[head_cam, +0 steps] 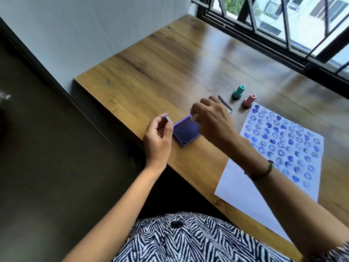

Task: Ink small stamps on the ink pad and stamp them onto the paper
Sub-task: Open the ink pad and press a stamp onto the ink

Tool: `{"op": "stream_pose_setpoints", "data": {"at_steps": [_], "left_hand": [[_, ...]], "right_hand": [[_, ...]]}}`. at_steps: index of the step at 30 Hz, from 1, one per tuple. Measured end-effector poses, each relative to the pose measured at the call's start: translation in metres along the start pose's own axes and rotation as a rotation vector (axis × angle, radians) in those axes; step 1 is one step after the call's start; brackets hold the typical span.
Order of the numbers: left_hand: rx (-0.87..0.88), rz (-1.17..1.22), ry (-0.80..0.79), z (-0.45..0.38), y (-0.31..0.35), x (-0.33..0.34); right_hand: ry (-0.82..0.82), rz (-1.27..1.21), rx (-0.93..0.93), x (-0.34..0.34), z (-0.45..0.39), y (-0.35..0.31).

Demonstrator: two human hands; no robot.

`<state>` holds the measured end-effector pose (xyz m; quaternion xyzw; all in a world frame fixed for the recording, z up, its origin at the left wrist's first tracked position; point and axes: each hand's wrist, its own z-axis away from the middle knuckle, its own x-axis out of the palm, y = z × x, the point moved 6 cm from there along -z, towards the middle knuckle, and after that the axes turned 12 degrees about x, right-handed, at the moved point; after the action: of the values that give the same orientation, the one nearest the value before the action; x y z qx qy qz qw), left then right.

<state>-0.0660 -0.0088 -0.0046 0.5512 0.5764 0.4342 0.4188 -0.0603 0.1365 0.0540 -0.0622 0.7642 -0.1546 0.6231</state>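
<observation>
Right hand (211, 118): grip pinched on a small pale stamp (193, 117), poised over the ink pad's (186, 132) far edge. Pad directly below. Left hand (157, 137) pinches a small cap (167, 117). Paper (245, 178) to the right on worktop (151, 72).

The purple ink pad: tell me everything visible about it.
The square purple ink pad lies open and flat on the wooden table, near its front edge, turned diamond-wise. A lighter purple plastic rim frames a dark violet inked surface. The right hand covers its far corner; contact cannot be told. The left hand is just beside it.
</observation>
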Motion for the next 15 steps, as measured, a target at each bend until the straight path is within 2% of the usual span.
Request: {"op": "stream_pose_setpoints", "data": {"at_steps": [5, 8, 11, 15], "left_hand": [[0.0, -0.067, -0.011, 0.001, 0.003, 0.002], [-0.002, -0.073, -0.013, 0.001, 0.004, 0.003], [-0.005, -0.11, -0.009, 0.002, 0.004, 0.002], [-0.02, -0.118, -0.02, 0.001, 0.006, 0.004]], "right_hand": [[-0.094, 0.031, 0.02, 0.01, 0.003, 0.002], [-0.066, 0.01, 0.014, 0.007, 0.004, -0.001], [-0.139, -0.001, 0.04, 0.013, 0.009, -0.003], [-0.11, -0.037, 0.055, 0.008, 0.007, -0.011]]}}
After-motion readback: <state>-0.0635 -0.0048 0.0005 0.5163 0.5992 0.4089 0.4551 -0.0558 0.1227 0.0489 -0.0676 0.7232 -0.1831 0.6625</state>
